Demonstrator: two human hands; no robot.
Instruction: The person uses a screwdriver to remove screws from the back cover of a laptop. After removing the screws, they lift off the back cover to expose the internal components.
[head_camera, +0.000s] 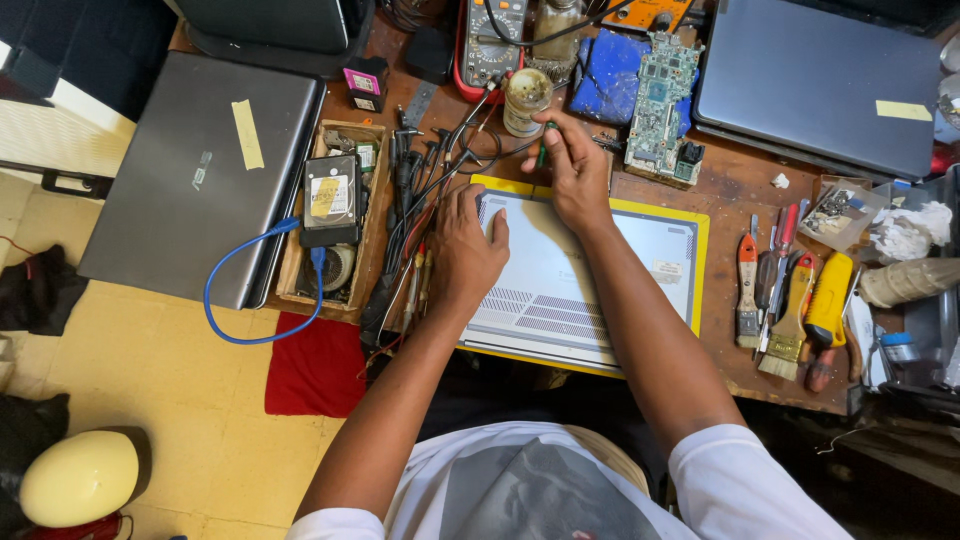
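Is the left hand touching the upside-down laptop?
Touching. The head view shows the left hand resting flat on the laptop near its left edge, with no gap visible.

You get bright, even overhead light, soft shadows, sharp focus, slight bending at edges, and dark lower-right corner.

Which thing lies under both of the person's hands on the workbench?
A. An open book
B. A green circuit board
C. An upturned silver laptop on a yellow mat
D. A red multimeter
C: the left hand rests flat on the upturned silver laptop, whose vent slots show, while the right hand works a green-handled tool at its far edge.
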